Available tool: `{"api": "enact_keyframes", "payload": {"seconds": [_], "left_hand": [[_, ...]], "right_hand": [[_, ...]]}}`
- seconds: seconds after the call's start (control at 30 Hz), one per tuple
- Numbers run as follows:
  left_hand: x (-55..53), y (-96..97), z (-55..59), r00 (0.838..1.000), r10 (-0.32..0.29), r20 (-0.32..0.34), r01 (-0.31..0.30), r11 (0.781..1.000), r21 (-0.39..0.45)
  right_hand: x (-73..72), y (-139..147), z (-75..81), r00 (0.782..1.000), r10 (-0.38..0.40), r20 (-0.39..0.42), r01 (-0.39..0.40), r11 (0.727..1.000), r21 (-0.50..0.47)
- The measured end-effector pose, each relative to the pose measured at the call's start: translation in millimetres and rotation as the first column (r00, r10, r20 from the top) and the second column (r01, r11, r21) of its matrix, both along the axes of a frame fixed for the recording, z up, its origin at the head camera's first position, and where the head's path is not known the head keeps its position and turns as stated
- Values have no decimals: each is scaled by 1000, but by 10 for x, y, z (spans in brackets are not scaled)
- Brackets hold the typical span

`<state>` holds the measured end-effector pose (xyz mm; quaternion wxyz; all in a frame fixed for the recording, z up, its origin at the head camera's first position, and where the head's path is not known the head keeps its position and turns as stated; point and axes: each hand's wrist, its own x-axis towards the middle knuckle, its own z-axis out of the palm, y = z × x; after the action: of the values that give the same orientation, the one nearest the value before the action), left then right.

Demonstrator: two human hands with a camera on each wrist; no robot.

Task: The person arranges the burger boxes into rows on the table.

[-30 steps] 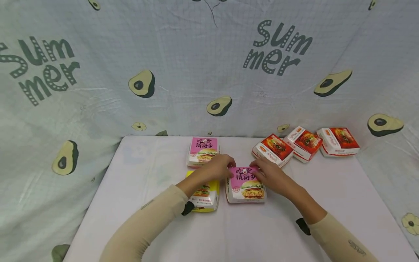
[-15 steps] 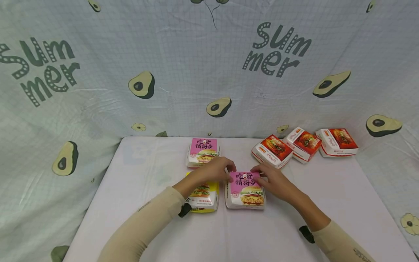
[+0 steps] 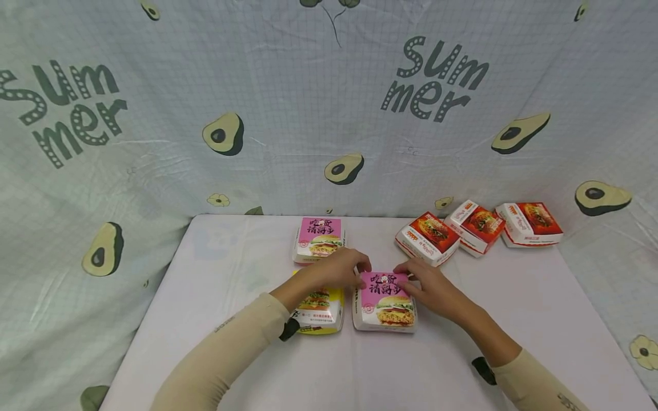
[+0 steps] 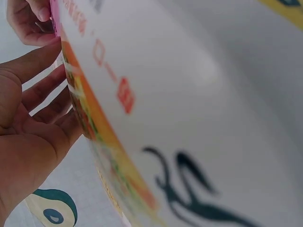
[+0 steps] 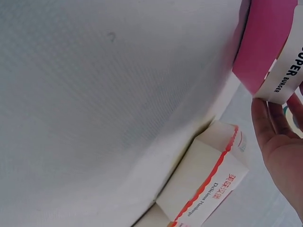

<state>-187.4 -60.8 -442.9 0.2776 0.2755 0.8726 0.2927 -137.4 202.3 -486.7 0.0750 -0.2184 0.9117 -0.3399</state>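
Observation:
A pink-topped burger box lies flat on the table, its burger picture toward me. My left hand holds its back left corner, fingers bent behind the rim. At the back right corner, my right hand grips the same box, thumb on the top. The right wrist view has the right-hand fingers against the box's printed side. Under my left forearm sits a yellow burger box, partly hidden; it fills much of the left wrist view. Behind it stands a second pink box.
Toward the back right are three red-topped burger boxes: a tilted one, a middle one and a far right one. A white table carries everything. A curtain with avocado prints hangs behind its back edge.
The front pink burger box has slid slightly toward me, with both hands holding its back corners. The other boxes stay where they were.

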Motion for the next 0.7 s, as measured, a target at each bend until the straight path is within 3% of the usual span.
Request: {"api": "enact_keyframes", "payload": {"seconds": [0.17,0.33,0.53,0.7], "left_hand": [[-22,-16,17,1000,-1,-26,1,1000,-8],[-81,-51,115,998,-8,-69,10,1000,30],[-166,-19,261,989,10,-151,-1,998,58],[-256,74,306,981,43,-191,-27,996,83]], "right_hand": [[11,12,33,999,-1,-34,3,998,63],[0,64,117,998,-21,-56,27,995,95],[-51,187,222,992,-91,-86,99,991,90],[-99,290,291,981,-146,-127,156,985,77]]}}
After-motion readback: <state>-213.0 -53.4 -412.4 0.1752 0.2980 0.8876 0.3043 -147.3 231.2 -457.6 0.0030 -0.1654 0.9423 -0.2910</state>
